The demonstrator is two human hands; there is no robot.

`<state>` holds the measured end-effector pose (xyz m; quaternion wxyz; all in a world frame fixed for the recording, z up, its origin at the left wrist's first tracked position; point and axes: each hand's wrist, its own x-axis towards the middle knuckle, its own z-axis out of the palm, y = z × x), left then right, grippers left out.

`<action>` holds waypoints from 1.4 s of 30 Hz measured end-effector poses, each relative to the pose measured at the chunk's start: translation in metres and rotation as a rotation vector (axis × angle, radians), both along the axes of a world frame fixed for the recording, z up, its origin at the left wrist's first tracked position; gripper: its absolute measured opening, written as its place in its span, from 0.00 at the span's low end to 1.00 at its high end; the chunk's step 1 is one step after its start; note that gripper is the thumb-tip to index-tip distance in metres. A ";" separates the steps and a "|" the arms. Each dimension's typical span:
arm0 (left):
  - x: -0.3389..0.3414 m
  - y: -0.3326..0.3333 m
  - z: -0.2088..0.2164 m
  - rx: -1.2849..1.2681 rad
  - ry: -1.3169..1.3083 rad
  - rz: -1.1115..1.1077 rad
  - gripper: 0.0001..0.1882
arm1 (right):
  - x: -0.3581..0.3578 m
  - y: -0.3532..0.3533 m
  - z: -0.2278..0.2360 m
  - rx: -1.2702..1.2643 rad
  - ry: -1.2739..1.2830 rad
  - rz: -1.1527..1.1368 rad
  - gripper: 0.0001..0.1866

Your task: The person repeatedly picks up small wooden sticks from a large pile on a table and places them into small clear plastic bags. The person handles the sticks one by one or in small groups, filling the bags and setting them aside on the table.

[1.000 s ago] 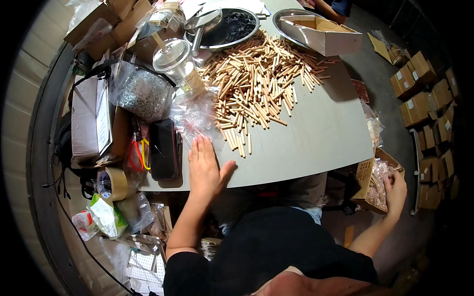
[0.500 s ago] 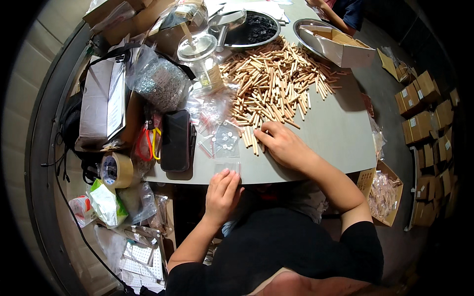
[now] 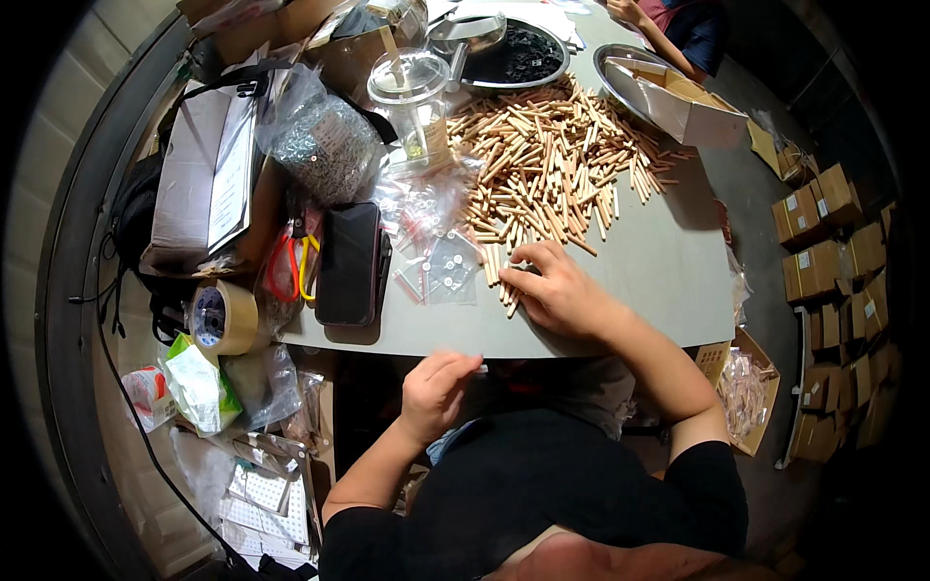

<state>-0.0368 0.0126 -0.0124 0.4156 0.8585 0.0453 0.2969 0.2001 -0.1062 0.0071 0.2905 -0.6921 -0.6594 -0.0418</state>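
The right hand (image 3: 557,293) is touching the wooden sticks (image 3: 542,169) at their near edge, its grip unclear; the left hand (image 3: 438,392) is curling blurred fingers, any hold unclear. Clear bags (image 3: 448,268) and a lidded cup (image 3: 415,102) are crowding the sticks' left, a phone (image 3: 349,261) lying beyond.

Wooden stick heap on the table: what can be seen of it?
The heap is many short, slim, straight rods, apparently wood, pale tan to reddish-brown. They lie loose at mixed angles on the grey table. Clear bags lie along its left side; the right hand is at its near edge, fingertips apparently touching sticks.
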 end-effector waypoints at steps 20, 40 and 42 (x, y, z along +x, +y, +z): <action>0.028 -0.035 -0.043 -1.468 0.746 -0.424 0.12 | -0.028 -0.049 0.009 -0.166 0.210 -0.008 0.17; 0.034 -0.025 -0.023 -1.465 0.607 -0.712 0.24 | -0.051 -0.053 0.010 -0.143 0.610 0.312 0.11; 0.028 -0.028 -0.026 -1.307 0.512 -0.592 0.25 | -0.052 -0.052 0.013 -0.119 0.629 0.299 0.08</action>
